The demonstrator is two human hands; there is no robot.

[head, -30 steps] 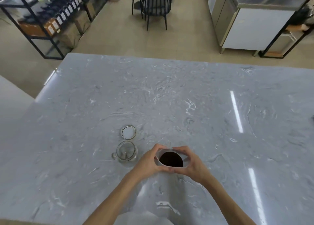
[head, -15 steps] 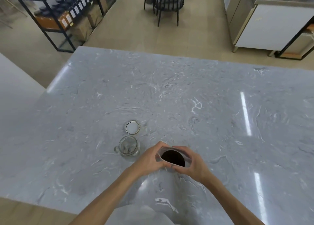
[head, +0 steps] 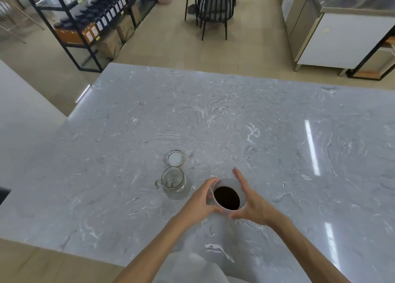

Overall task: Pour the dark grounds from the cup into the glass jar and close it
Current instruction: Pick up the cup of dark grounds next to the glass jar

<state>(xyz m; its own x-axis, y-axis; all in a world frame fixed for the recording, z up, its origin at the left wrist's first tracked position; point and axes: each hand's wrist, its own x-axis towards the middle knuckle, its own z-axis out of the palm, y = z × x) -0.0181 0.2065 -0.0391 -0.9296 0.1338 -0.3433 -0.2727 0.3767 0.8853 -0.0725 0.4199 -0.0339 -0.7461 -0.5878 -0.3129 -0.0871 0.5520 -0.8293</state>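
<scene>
cup (head: 227,194): left wall hidden by left hand (head: 199,200) | bench (head: 235,116): right and near edges cut off | shelf (head: 94,21) labels: too small to read | forearms: cropped at bottom edge

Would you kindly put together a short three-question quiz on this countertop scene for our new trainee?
1. True or false: the lid is screwed onto the glass jar.
2. Which hand wraps the cup more closely: A) the left hand, B) the right hand?
3. Fill in: the dark grounds are now in the ____.

Key
1. False: the lid lies on the marble countertop just beyond the open jar.
2. A: the left hand curls around the cup's side; the right hand's fingers are spread, and its grip on the cup cannot be judged.
3. Cup; the jar looks nearly empty.
</scene>
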